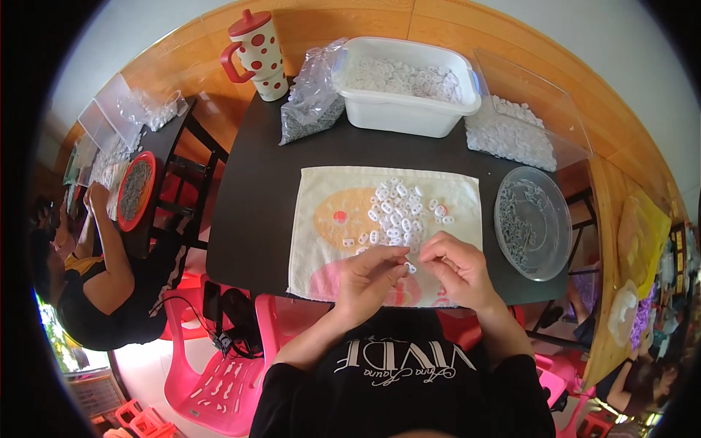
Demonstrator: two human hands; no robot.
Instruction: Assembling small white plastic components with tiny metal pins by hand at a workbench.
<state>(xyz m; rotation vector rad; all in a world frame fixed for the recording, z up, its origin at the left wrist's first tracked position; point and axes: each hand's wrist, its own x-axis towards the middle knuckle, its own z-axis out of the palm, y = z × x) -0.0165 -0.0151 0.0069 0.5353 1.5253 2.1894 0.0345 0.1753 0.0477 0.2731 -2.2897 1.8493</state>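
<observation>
My left hand (pixel 369 285) and my right hand (pixel 461 269) face each other over the near part of a patterned towel (pixel 307 204). Fingers and thumb are drawn together on both. Beside the left fingertips shows a small white plastic piece with holes (pixel 411 268); I cannot tell whether it is held or lies on the cloth. Anything between the right fingertips is too small to make out. Just beyond my hands, a loose pile of white two-holed plastic pieces (pixel 398 212) covers the middle of the towel.
A round clear tray (pixel 551 248) of small grey metal parts stands at right. Along the back are a white tub (pixel 409 117), a bag of grey parts (pixel 310 120), a clear box of white pieces (pixel 511 135) and a spotted tumbler (pixel 264 62). Another person (pixel 102 270) works at left.
</observation>
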